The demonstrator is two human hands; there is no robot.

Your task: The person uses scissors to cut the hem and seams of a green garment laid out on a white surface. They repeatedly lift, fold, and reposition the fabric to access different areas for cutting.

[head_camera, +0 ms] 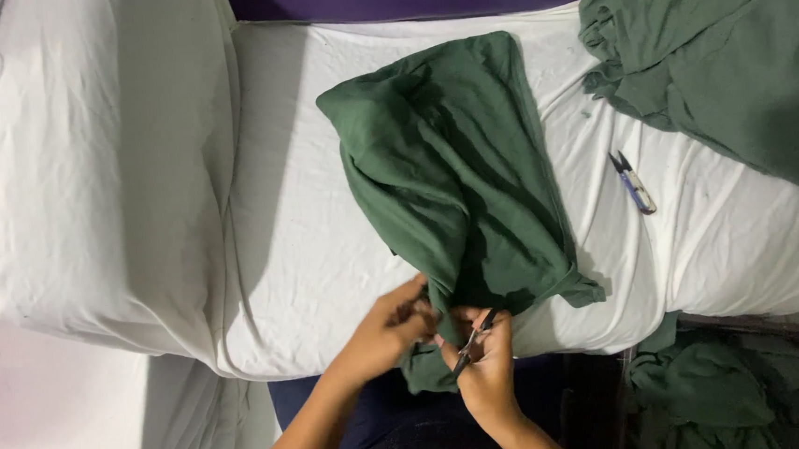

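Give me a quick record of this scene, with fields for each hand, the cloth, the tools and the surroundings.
left hand: pinches the near edge of the green garment
right hand: holds small snips at that edge
spare tool: blue-handled thread clipper lying on the white sheet
other cloth: green pile at top right, green heap at lower right
left side: white pillow
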